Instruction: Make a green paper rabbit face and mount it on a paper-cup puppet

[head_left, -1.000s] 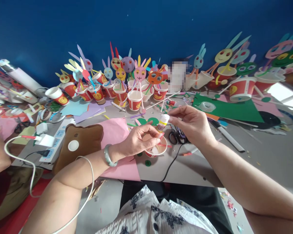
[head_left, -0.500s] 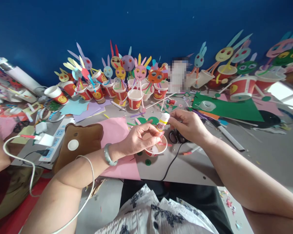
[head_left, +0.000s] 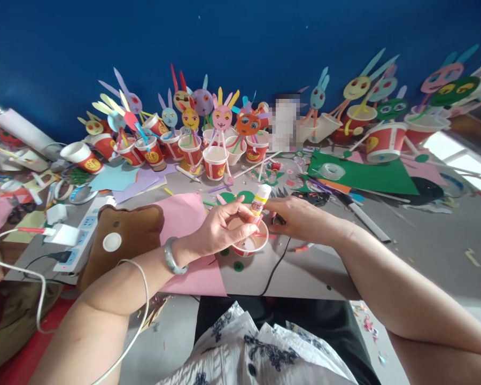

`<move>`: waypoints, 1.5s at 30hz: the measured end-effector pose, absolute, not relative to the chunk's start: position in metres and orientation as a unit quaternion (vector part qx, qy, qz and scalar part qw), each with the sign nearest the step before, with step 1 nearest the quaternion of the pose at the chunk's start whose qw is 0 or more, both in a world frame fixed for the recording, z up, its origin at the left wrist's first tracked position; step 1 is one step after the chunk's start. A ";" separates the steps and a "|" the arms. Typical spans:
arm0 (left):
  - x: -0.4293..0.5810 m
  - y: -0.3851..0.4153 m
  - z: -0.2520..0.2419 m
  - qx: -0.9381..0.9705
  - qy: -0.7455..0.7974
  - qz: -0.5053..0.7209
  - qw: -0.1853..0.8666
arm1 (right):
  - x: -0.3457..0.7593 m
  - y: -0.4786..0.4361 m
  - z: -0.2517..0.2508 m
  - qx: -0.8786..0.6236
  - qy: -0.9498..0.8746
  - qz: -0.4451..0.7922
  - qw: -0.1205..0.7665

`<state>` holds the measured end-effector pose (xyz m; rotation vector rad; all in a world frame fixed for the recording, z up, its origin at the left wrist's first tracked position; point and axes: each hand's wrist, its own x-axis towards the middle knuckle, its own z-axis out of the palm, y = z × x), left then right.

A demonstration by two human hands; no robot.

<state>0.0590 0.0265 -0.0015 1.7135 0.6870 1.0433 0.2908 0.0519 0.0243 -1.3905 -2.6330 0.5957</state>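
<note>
My left hand (head_left: 220, 229) pinches a small white glue stick (head_left: 260, 199) upright, together with a pink paper strip, just above a red-and-white paper cup (head_left: 249, 246) on the table. My right hand (head_left: 302, 218) lies low on the table right of the cup, knuckles up, fingers drawn together and pointing at the cup's rim. What its fingertips hold is hidden. A pink paper sheet (head_left: 184, 214) lies under my left wrist. A black cable (head_left: 278, 267) runs past the cup to the table edge.
Rows of finished cup-and-paper rabbit figures (head_left: 216, 139) line the back of the table against a blue wall. A green sheet with a tape roll (head_left: 332, 171) lies at right. A brown pad (head_left: 120, 240), power strip (head_left: 80, 235) and white cable sit left.
My right hand has let go of the top of the glue stick and dropped to the table beside the cup. My left hand stays, still pinching the glue stick.
</note>
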 end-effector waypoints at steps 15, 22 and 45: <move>0.057 0.023 0.002 0.675 0.306 0.405 0.535 | 0.290 0.050 0.029 -0.477 -0.787 0.212 0.329; 0.057 0.023 0.001 0.686 0.310 0.401 0.522 | 0.286 0.043 0.030 -0.481 -0.727 0.235 0.430; 0.060 0.023 -0.004 0.718 0.265 0.405 0.500 | 0.268 0.034 0.026 -0.406 -0.727 0.160 0.530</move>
